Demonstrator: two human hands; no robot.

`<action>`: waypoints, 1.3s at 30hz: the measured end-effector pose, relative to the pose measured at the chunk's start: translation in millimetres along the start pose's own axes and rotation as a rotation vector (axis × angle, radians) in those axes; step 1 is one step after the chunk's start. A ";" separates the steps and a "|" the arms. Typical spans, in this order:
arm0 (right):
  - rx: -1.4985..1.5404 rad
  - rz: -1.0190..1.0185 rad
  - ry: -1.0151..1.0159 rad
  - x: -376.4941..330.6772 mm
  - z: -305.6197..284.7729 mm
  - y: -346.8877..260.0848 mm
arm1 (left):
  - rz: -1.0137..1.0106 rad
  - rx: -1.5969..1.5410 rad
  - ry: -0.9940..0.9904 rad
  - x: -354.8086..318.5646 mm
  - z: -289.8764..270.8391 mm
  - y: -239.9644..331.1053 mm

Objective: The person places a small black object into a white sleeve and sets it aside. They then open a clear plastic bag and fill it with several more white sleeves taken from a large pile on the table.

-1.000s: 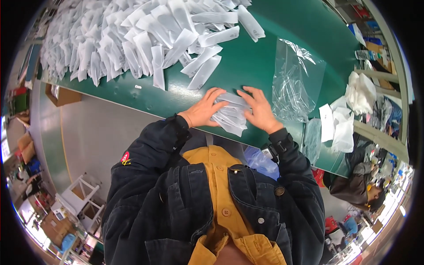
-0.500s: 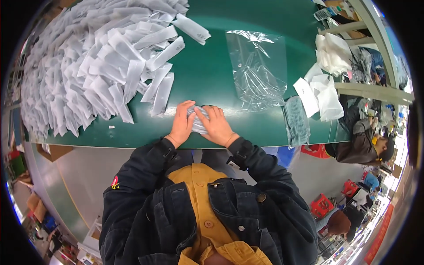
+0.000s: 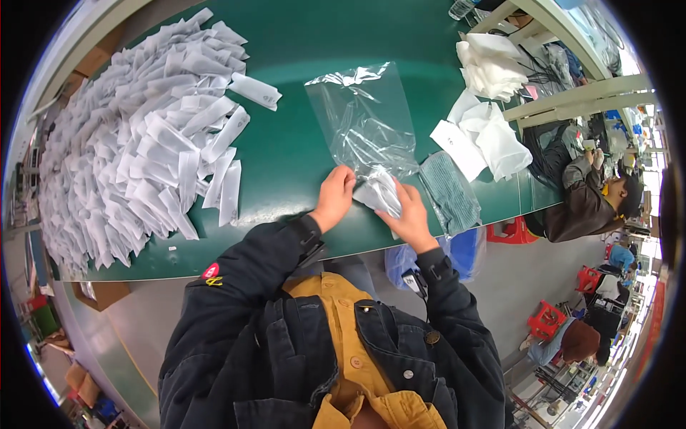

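The right hand [image 3: 411,218] has its thumb and fingers closed around a bundle of white sleeve packets [image 3: 377,194], held just over the tabletop at the lower end of a clear plastic bag [image 3: 366,121]. The left hand [image 3: 333,200] is curled, its fingertips drawn together at the bag's lower left corner; whether they pinch the film, I cannot tell. The bag lies flat, wrinkled and glossy, its far end pointing away from the person.

Beneath is a smooth green tabletop [image 3: 275,168], its near edge running just in front of the jacket — both wrists are above that border. Just right of the right hand lies a folded teal ribbed fabric piece [image 3: 451,191], reaching close to the edge; beyond it are white pouches [image 3: 493,143] and a stack of white sheeting [image 3: 493,66] beside a pale metal rack [image 3: 579,104].

A large heap of white sleeve packets [image 3: 136,154] covers the left side. Between heap and bag runs a broad band of green surface, widening toward the far side. Beyond the near edge are grey floor [image 3: 493,279], a red stool [image 3: 511,230] and a seated co-worker [image 3: 589,204] at right.
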State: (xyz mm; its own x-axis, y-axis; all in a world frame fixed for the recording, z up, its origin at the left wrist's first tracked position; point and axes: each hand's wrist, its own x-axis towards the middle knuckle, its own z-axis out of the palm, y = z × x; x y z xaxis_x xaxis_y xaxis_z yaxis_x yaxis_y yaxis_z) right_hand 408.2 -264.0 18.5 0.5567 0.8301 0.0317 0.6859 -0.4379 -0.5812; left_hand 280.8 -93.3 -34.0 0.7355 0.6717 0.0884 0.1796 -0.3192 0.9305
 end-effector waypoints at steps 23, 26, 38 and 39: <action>-0.509 0.229 0.296 202.7 64.1 19.9 | 0.155 -0.025 -0.604 -15.9 -53.2 73.8; -0.547 0.027 0.413 207.8 60.2 46.3 | -0.036 0.014 -0.416 -21.0 -58.4 64.9; -0.520 0.144 -0.337 53.5 -75.9 -29.1 | -0.089 0.908 0.327 -89.3 -201.5 -70.8; -0.519 0.089 -0.220 53.1 -81.1 -39.5 | -0.072 0.902 0.276 -97.6 -197.5 -74.5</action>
State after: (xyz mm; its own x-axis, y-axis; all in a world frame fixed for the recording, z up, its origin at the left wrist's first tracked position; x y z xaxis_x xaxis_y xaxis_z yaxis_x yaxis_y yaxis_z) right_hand 448.7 -230.6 109.1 0.5502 0.8104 -0.2013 0.8122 -0.5754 -0.0964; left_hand 66.6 -3.0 -41.7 0.5432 0.8075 0.2299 0.7407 -0.5898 0.3216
